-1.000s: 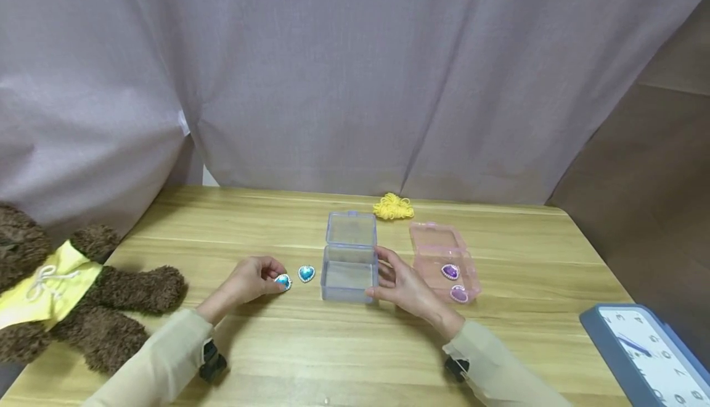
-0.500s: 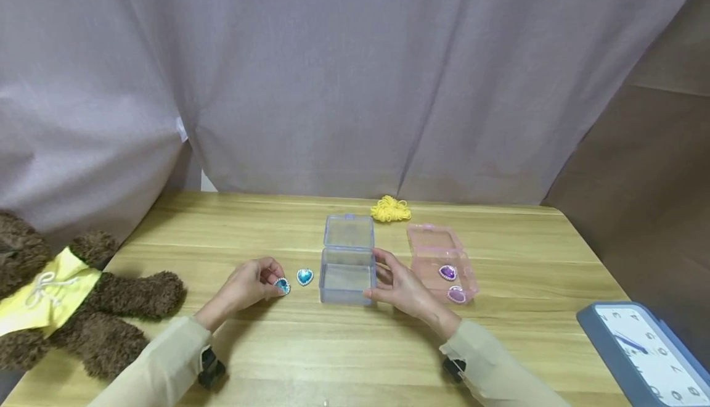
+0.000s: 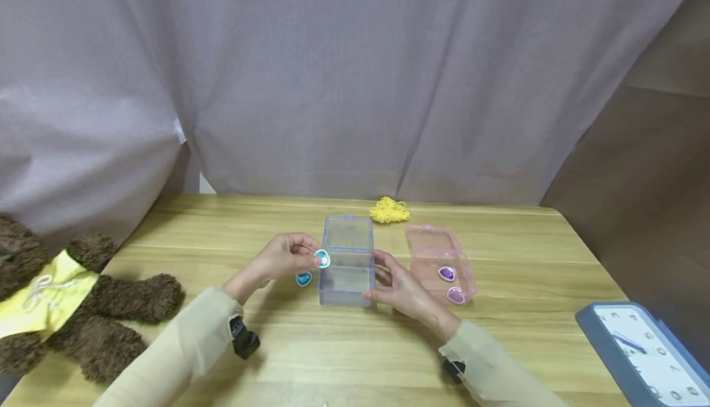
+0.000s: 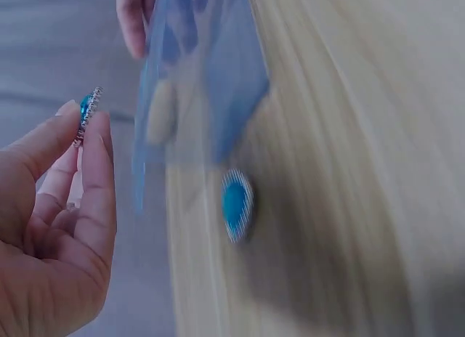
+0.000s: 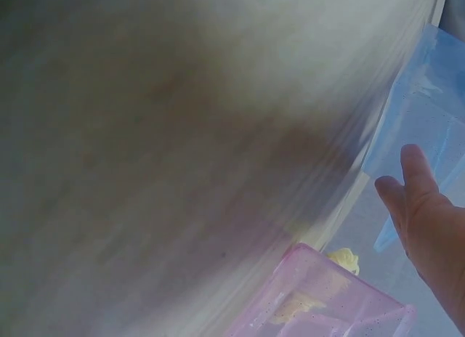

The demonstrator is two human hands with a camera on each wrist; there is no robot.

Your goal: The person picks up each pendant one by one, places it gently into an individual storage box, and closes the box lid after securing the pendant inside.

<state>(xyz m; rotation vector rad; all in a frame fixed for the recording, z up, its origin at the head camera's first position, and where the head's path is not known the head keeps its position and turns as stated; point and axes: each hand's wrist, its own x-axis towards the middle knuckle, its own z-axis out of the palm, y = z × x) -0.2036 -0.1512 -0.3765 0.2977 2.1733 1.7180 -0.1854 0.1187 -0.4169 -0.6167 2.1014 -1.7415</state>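
Note:
My left hand (image 3: 281, 258) pinches a blue rhinestone gem (image 3: 322, 258) with a beaded silver rim between thumb and fingers. It holds the gem in the air at the left edge of a clear blue plastic box (image 3: 345, 297), whose lid stands open at the back. A second blue gem (image 3: 303, 279), heart-shaped, lies on the table below that hand; the left wrist view shows this gem (image 4: 236, 205) beside the box. With thumb at the front and fingers at the back, my right hand (image 3: 400, 290) grips the box's right side. Nothing is seen inside the box.
Right of the box lies an open pink box (image 3: 438, 250) with two purple gems (image 3: 447, 274) in it. A yellow cord bundle (image 3: 389, 209) sits behind. A brown plush bear (image 3: 111, 327) lies at left; a blue-framed clock (image 3: 638, 345) stands at right.
My left hand has lifted its blue gem off the table and moved it right and up to the blue box's edge. The right hand keeps its place on the box.

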